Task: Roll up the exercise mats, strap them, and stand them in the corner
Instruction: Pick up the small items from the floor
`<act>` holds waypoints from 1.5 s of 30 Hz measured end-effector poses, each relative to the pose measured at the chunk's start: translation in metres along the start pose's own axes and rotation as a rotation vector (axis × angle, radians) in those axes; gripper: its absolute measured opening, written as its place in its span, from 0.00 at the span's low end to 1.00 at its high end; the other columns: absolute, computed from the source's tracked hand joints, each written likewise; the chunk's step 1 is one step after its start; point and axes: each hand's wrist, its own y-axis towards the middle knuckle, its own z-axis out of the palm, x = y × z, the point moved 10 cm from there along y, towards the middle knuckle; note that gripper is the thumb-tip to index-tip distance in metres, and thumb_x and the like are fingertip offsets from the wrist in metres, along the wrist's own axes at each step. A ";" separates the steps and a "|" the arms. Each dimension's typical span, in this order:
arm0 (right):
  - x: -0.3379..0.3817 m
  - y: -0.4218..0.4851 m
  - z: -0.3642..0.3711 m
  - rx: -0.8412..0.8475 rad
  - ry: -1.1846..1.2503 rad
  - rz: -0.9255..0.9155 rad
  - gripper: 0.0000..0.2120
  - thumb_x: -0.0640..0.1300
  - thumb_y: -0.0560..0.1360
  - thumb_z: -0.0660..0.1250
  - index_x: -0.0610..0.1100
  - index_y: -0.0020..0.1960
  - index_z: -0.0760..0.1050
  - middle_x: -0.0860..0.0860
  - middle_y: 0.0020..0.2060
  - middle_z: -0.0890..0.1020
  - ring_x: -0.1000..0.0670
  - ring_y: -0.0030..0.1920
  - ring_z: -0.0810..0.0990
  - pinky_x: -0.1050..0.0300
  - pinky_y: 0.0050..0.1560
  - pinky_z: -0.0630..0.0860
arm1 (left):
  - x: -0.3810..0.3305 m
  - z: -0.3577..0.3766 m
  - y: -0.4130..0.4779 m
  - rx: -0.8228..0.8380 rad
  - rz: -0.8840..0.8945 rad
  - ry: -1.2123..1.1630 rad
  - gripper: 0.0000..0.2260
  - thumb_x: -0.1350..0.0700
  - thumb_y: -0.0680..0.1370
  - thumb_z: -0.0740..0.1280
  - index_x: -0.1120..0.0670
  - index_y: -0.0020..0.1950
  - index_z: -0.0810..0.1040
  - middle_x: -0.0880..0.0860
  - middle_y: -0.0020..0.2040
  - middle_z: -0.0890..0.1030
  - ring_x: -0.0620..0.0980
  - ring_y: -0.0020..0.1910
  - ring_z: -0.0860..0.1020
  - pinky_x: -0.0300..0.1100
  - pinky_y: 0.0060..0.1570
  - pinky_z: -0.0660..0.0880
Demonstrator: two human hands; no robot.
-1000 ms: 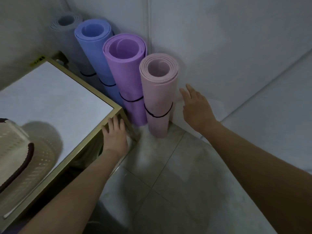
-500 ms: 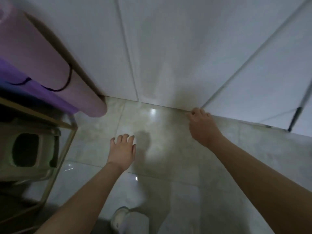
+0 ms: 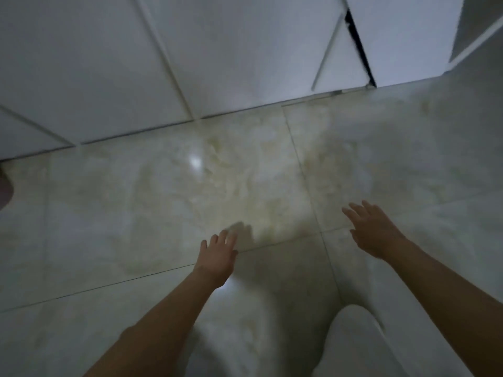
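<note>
Only a pink sliver of a rolled mat (image 3: 5,190) shows at the far left edge of the head view; the other mats are out of sight. My left hand (image 3: 216,254) hovers over the pale floor tiles with its fingers straight and holds nothing. My right hand (image 3: 374,232) is stretched out to the right of it, fingers spread, also empty. Both forearms reach in from the bottom of the frame.
Glossy beige floor tiles (image 3: 168,191) fill the middle. A white panelled wall (image 3: 136,63) runs along the top, with a dark gap (image 3: 359,47) between panels at the upper right. My light trouser leg (image 3: 356,346) shows at the bottom.
My view has swung right and down, away from the corner: the strapped mats and the gold-framed table have left the frame. Both hands came off them and now hang empty over the floor.
</note>
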 end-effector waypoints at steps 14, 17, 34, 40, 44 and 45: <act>-0.142 -0.006 0.204 0.226 0.076 0.102 0.28 0.48 0.83 0.51 0.51 0.78 0.40 0.47 0.77 0.42 0.42 0.77 0.43 0.46 0.75 0.44 | -0.198 0.056 0.140 -0.134 0.362 0.114 0.28 0.63 0.77 0.61 0.48 0.71 0.51 0.61 0.76 0.57 0.62 0.73 0.60 0.53 0.68 0.61; -0.165 -0.007 0.228 0.211 0.101 0.081 0.30 0.48 0.83 0.52 0.51 0.77 0.38 0.49 0.77 0.41 0.45 0.77 0.44 0.48 0.76 0.44 | -0.220 0.055 0.166 -0.118 0.288 0.145 0.25 0.57 0.81 0.54 0.48 0.77 0.50 0.59 0.77 0.47 0.61 0.75 0.49 0.52 0.72 0.52; -0.181 -0.028 0.250 -0.281 0.582 0.023 0.31 0.33 0.77 0.55 0.46 0.77 0.52 0.51 0.77 0.49 0.49 0.77 0.46 0.52 0.74 0.57 | -0.415 0.058 0.188 -0.329 0.451 0.210 0.20 0.58 0.77 0.58 0.55 0.70 0.67 0.62 0.67 0.67 0.64 0.65 0.66 0.57 0.61 0.65; -0.226 -0.104 0.275 -0.588 0.860 0.328 0.21 0.31 0.70 0.55 0.37 0.60 0.76 0.42 0.52 0.80 0.41 0.51 0.80 0.49 0.52 0.78 | -0.517 0.098 0.151 -0.208 0.717 0.278 0.28 0.58 0.79 0.57 0.51 0.77 0.52 0.55 0.77 0.51 0.55 0.74 0.56 0.49 0.68 0.58; -0.263 -0.176 0.319 -0.691 0.741 0.667 0.20 0.36 0.64 0.54 0.40 0.50 0.79 0.46 0.42 0.82 0.43 0.42 0.81 0.54 0.54 0.73 | -0.574 0.141 0.106 -0.127 0.940 0.364 0.27 0.59 0.73 0.66 0.55 0.72 0.67 0.57 0.74 0.64 0.60 0.68 0.67 0.54 0.59 0.69; -0.270 -0.193 0.334 -0.668 0.694 0.764 0.20 0.36 0.63 0.55 0.39 0.51 0.79 0.45 0.43 0.81 0.42 0.43 0.81 0.53 0.55 0.71 | -0.585 0.150 0.096 -0.117 0.989 0.368 0.26 0.60 0.71 0.68 0.56 0.69 0.70 0.59 0.71 0.68 0.62 0.67 0.69 0.57 0.58 0.69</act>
